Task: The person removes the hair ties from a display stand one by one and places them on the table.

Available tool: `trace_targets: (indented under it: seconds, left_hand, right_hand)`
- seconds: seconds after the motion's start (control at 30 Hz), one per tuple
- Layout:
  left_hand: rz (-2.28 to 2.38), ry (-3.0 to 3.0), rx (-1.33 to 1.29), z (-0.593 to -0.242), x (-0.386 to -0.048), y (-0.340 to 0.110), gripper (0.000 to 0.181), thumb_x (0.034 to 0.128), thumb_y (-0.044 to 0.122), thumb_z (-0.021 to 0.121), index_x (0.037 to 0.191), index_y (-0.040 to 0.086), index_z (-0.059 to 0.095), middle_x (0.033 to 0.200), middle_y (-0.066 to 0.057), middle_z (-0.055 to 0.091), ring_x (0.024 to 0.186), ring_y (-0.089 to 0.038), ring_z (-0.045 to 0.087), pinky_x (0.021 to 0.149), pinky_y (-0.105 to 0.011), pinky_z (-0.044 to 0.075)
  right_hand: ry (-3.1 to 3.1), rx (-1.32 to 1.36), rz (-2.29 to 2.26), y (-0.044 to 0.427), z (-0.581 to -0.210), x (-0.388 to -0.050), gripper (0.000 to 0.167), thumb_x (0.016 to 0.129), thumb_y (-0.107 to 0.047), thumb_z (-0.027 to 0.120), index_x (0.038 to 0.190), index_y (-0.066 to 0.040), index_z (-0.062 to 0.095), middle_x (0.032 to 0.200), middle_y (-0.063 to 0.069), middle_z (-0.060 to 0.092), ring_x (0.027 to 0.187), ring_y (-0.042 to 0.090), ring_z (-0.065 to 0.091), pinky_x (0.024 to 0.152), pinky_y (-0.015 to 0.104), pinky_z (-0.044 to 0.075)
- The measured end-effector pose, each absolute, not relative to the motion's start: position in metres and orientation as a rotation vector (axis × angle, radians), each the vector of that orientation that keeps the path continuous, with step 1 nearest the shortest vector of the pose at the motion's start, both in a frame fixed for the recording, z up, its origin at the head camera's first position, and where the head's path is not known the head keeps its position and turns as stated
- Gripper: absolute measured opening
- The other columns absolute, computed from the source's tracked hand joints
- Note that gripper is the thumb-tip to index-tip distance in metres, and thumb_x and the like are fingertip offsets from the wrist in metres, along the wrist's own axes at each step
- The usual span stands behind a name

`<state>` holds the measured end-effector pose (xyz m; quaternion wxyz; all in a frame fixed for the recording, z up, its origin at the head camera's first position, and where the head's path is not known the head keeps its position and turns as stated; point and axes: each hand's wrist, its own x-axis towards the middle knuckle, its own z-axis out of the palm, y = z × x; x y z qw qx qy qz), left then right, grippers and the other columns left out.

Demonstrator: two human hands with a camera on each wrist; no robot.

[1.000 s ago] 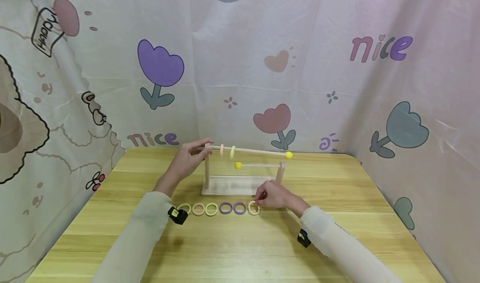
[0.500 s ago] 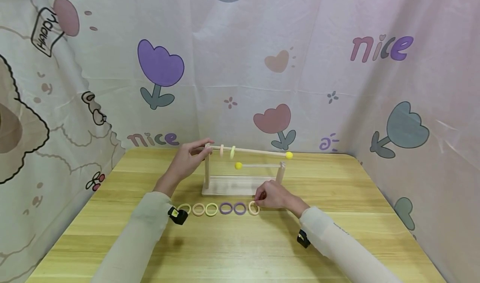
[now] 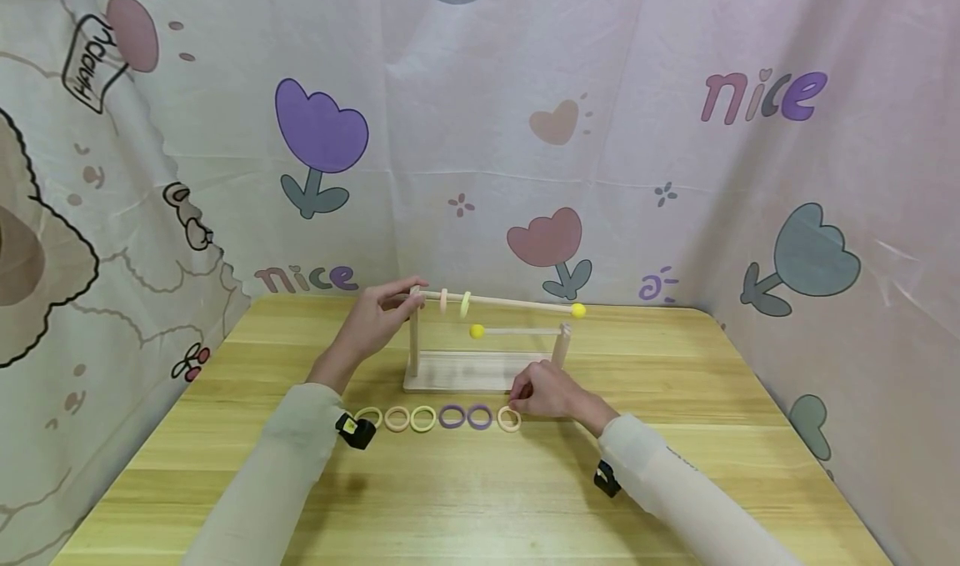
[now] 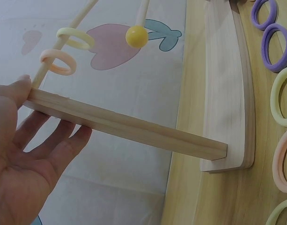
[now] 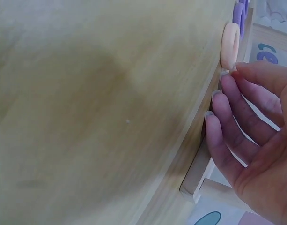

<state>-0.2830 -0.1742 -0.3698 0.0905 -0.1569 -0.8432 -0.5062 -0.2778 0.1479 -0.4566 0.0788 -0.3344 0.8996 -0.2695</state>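
Observation:
My left hand (image 3: 378, 320) grips the top of the left post (image 4: 129, 124) of a wooden stand, thumb on one side and fingers on the other. From this post runs a dowel (image 3: 517, 303) with a yellow ball (image 3: 578, 310) at its far end. A peach ring (image 4: 59, 62) and a pale yellow ring (image 4: 76, 38) hang on the dowel. My right hand (image 3: 547, 389) is low in front of the stand base (image 3: 457, 372). Its thumb and fingertips are at the near edge of a peach ring (image 5: 230, 46), which lies on the table; any contact is hard to tell.
Left of that ring, purple rings (image 3: 480, 417), a yellow ring (image 3: 423, 418), a peach ring (image 3: 397, 418) and a yellow-green ring (image 3: 369, 417) lie in a row. A shorter dowel with a yellow ball (image 3: 477, 331) juts from the right post (image 3: 561, 347). A printed curtain (image 3: 465, 132) backs the table.
The peach ring at my right fingertips has gone from slightly raised to flat, and shifted a little toward me. My left hand keeps its grip on the post.

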Motion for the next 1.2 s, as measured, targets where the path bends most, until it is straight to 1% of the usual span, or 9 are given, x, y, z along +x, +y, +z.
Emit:
trace_targets:
  seconds: [0.23, 0.5, 0.67, 0.83, 0.9, 0.97, 1.03, 1.13, 1.2]
  left_hand:
    - [-1.490, -2.510, -0.468, -0.369, -0.282, -0.174, 0.039, 0.1055, 0.028, 0.061, 0.142, 0.015, 0.063, 0.135, -0.016, 0.069, 0.123, -0.035, 0.068, 0.098, -0.049, 0.059]
    - [-1.502, -2.502, -0.474, -0.370, -0.282, -0.174, 0.038, 0.1042, 0.031, 0.063, 0.139, 0.017, 0.066, 0.130, -0.014, 0.072, 0.121, -0.033, 0.069, 0.097, -0.047, 0.059]
    - [-1.498, -2.502, -0.480, -0.370, -0.283, -0.174, 0.039, 0.1042, 0.032, 0.063, 0.140, 0.017, 0.065, 0.130, -0.014, 0.071, 0.122, -0.034, 0.068, 0.098, -0.048, 0.059]
    - [-1.501, -2.501, -0.486, -0.370, -0.284, -0.175, 0.039, 0.1042, 0.031, 0.063, 0.140, 0.017, 0.065, 0.131, -0.014, 0.071, 0.122, -0.034, 0.068, 0.098, -0.047, 0.059]
    - [-1.496, -2.498, -0.489, -0.371, -0.285, -0.175, 0.038, 0.1041, 0.031, 0.063, 0.139, 0.017, 0.066, 0.130, -0.014, 0.072, 0.121, -0.033, 0.069, 0.096, -0.043, 0.060]
    - [-1.491, -2.493, -0.492, -0.371, -0.286, -0.176, 0.037, 0.1039, 0.031, 0.063, 0.138, 0.017, 0.067, 0.127, -0.015, 0.073, 0.120, -0.033, 0.070, 0.093, -0.036, 0.060]
    - [-1.491, -2.489, -0.495, -0.372, -0.286, -0.176, 0.036, 0.1038, 0.030, 0.063, 0.137, 0.016, 0.068, 0.125, -0.015, 0.073, 0.119, -0.033, 0.070, 0.091, -0.032, 0.060]
    - [-1.503, -2.487, -0.499, -0.371, -0.285, -0.176, 0.036, 0.1038, 0.030, 0.063, 0.137, 0.016, 0.067, 0.127, -0.015, 0.073, 0.120, -0.033, 0.070, 0.092, -0.033, 0.060]
    - [-1.507, -2.489, -0.501, -0.371, -0.285, -0.176, 0.037, 0.1040, 0.029, 0.063, 0.138, 0.016, 0.067, 0.131, -0.015, 0.071, 0.122, -0.033, 0.069, 0.095, -0.038, 0.060]
  right_hand:
    - [2.725, -1.012, -0.784, 0.146, -0.457, -0.277, 0.004, 0.086, -0.011, 0.081, 0.082, -0.012, 0.080, 0.077, -0.003, 0.077, 0.067, -0.002, 0.062, 0.065, 0.016, 0.054]
    - [2.766, -1.003, -0.759, 0.143, -0.457, -0.276, 0.005, 0.087, -0.012, 0.080, 0.081, -0.013, 0.080, 0.075, -0.004, 0.076, 0.065, -0.001, 0.060, 0.063, 0.017, 0.052]
    - [2.768, -1.026, -0.805, 0.143, -0.455, -0.277, 0.007, 0.088, -0.013, 0.080, 0.083, -0.009, 0.079, 0.078, -0.001, 0.077, 0.067, 0.000, 0.063, 0.064, 0.017, 0.054]
    - [2.808, -1.032, -0.899, 0.141, -0.444, -0.279, 0.005, 0.089, -0.012, 0.079, 0.086, -0.008, 0.079, 0.080, 0.001, 0.078, 0.069, 0.006, 0.066, 0.064, 0.016, 0.053]
    - [2.843, -1.051, -0.940, 0.138, -0.438, -0.279, 0.004, 0.089, -0.011, 0.078, 0.086, -0.009, 0.079, 0.079, 0.001, 0.077, 0.068, 0.009, 0.065, 0.062, 0.015, 0.051]
    - [2.878, -1.083, -0.994, 0.135, -0.431, -0.280, 0.003, 0.089, -0.010, 0.078, 0.087, -0.009, 0.079, 0.079, 0.002, 0.077, 0.065, 0.010, 0.064, 0.060, 0.015, 0.050]
    - [2.909, -1.116, -1.061, 0.132, -0.425, -0.280, 0.002, 0.089, -0.010, 0.078, 0.088, -0.008, 0.079, 0.079, 0.004, 0.077, 0.066, 0.010, 0.065, 0.061, 0.015, 0.051]
    - [2.943, -1.116, -1.181, 0.128, -0.416, -0.279, 0.005, 0.089, -0.009, 0.077, 0.091, -0.006, 0.079, 0.083, 0.007, 0.079, 0.066, 0.009, 0.067, 0.062, 0.015, 0.054]
    - [2.961, -1.103, -1.256, 0.125, -0.411, -0.278, 0.006, 0.089, -0.009, 0.077, 0.093, -0.006, 0.079, 0.086, 0.008, 0.079, 0.067, 0.010, 0.069, 0.063, 0.016, 0.055]
